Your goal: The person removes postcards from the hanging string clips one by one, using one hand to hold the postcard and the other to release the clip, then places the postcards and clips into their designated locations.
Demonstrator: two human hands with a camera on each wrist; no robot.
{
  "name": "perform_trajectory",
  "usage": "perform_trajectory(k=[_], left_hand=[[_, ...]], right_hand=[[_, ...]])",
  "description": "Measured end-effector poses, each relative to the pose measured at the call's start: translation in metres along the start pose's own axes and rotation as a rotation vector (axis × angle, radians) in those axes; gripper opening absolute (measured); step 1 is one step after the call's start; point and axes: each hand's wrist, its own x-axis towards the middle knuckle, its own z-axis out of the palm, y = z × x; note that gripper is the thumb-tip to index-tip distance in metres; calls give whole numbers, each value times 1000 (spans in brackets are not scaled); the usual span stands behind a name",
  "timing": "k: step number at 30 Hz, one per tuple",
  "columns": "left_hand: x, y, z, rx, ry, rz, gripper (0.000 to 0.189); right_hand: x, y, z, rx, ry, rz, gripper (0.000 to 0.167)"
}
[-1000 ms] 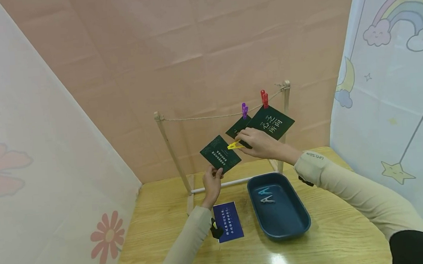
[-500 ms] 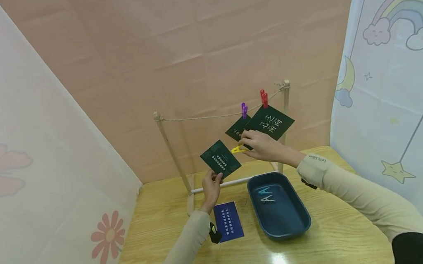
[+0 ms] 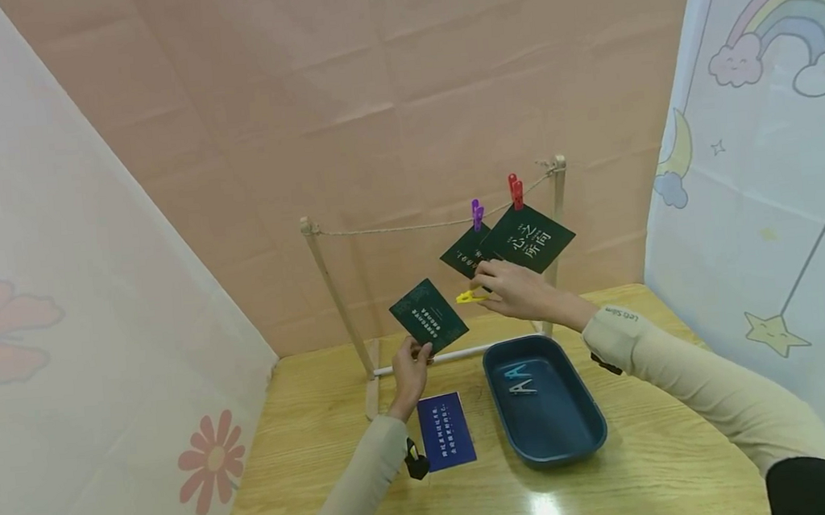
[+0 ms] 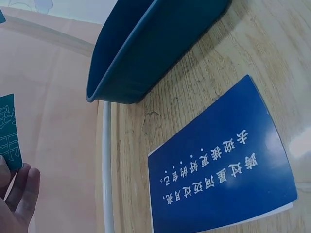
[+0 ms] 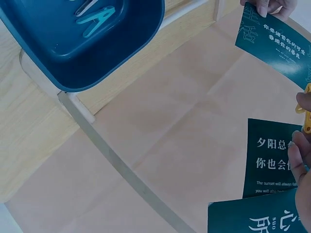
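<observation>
My left hand (image 3: 411, 377) pinches the lower corner of a dark green card (image 3: 427, 315) with pale printed writing, holding it tilted below the rope. To its right, my right hand (image 3: 515, 288) holds a yellow clothespin (image 3: 470, 296) between thumb and fingers, its tip pointing at the card with a gap between. Behind that hand two more green cards hang from the rope (image 3: 396, 229). A purple clothespin (image 3: 478, 214) grips the left one (image 3: 464, 251), and a red clothespin (image 3: 516, 191) the right one (image 3: 530, 238), which partly covers its neighbour.
The rope spans two wooden posts of a frame (image 3: 333, 296) with a white bottom bar (image 3: 464, 354). On the table (image 3: 652, 433), a blue card (image 3: 446, 431) lies beside a dark blue basin (image 3: 548, 433) holding a light blue clothespin (image 3: 516, 372) and a greyish one (image 3: 521, 387).
The green card in my left hand has dropped slightly. My right hand, with the yellow clothespin, has shifted a little right and down, widening the gap from the card.
</observation>
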Motion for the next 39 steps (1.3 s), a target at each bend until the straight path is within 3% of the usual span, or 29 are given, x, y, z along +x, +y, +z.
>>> perform_trajectory(k=[7, 19, 30, 39], left_hand=[[-3, -8, -3, 48, -5, 4, 8], [-12, -13, -10, 23, -44, -7, 13], [-15, -16, -12, 13, -61, -88, 14], [-16, -17, -18, 25, -82, -65, 15]], right_hand=[[-5, -3, 3, -30, -22, 26, 29], [-14, 1, 13, 6, -14, 13, 30], [-18, -1, 15, 3, -62, 35, 28], [-23, -3, 14, 31, -95, 50, 27]])
